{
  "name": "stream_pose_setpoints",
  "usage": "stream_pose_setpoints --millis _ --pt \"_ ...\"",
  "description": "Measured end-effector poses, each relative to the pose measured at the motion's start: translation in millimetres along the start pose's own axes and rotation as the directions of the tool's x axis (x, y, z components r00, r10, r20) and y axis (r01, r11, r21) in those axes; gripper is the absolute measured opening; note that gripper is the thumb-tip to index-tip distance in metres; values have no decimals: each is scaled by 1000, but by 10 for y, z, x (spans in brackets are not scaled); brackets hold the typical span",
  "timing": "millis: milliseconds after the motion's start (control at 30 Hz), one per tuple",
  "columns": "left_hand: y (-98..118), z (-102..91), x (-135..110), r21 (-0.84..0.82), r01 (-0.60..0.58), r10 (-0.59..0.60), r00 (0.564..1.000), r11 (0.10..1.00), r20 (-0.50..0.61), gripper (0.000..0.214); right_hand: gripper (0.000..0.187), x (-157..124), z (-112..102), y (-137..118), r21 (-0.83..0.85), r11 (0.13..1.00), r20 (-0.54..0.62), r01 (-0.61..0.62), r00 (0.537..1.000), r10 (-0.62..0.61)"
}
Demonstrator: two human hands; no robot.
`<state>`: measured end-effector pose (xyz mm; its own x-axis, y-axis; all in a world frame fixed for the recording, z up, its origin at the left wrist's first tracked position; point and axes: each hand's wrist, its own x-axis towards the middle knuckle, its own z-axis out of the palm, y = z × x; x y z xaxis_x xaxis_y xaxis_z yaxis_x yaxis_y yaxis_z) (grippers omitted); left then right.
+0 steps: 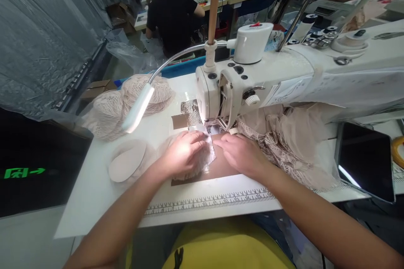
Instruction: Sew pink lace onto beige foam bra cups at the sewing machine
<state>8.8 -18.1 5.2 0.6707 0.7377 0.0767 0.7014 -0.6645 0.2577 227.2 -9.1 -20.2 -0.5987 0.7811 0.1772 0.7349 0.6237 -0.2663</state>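
Note:
A white sewing machine [217, 88] stands over the table, its needle area lit by a lamp [139, 109] on a bendable neck. Just in front of the presser foot, my left hand [186, 153] presses its curled fingers onto a pale, sheer lace piece [208, 155]. My right hand [243, 153] is closed beside it, fingertips together close to the lace edge; what they pinch, if anything, is hidden. Both hands rest over a brown sheet [225, 167] on the machine bed. Left of my left hand lies a beige oval pad [128, 162] with sheer fabric around it.
Stacked lace cups [145, 90] sit at the table's back left. Gathered beige lace fabric [284, 138] lies right of the needle, beside a black-screened tablet [364, 159]. A printed ruler strip [208, 202] runs along the front edge. A person [172, 12] sits further off.

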Motion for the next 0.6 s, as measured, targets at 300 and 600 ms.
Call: stream_pose_setpoints --millis 300,600 --pt "157 176 -56 -94 75 -84 991 993 -100 28 28 -115 -270 -52 113 992 103 56 992 -68" --pt "82 158 -134 -317 116 -147 986 941 -76 15 31 -240 90 -283 -32 990 9 137 991 -137"
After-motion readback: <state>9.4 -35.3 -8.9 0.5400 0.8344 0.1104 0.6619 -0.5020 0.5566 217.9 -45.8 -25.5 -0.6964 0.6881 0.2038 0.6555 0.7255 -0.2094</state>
